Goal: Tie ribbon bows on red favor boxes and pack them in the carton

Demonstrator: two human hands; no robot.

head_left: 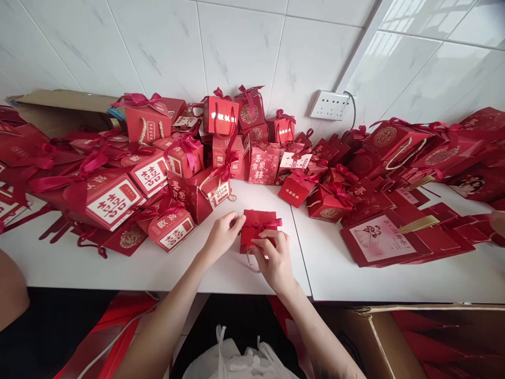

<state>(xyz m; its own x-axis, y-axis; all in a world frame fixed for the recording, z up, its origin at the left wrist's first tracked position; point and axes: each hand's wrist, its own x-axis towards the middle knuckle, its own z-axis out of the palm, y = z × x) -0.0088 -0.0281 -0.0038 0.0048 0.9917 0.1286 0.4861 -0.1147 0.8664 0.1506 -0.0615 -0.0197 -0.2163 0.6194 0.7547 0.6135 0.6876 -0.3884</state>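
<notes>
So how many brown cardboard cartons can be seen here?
2. One carton lies at the back left, behind the red gift boxes. The other carton stands below the table at the lower right. The piles may hide more.

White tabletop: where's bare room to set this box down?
Bare strip of white tabletop between the gift box pile and the front edge, left of the left hand. Another right of the right hand, between the flat red bags and the edge. Crowded toward the wall.

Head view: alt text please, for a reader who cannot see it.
The left hand and right hand hold a small red gift box on a white table. Behind it lie heaps of red ribboned gift boxes and flat red bags.
</notes>
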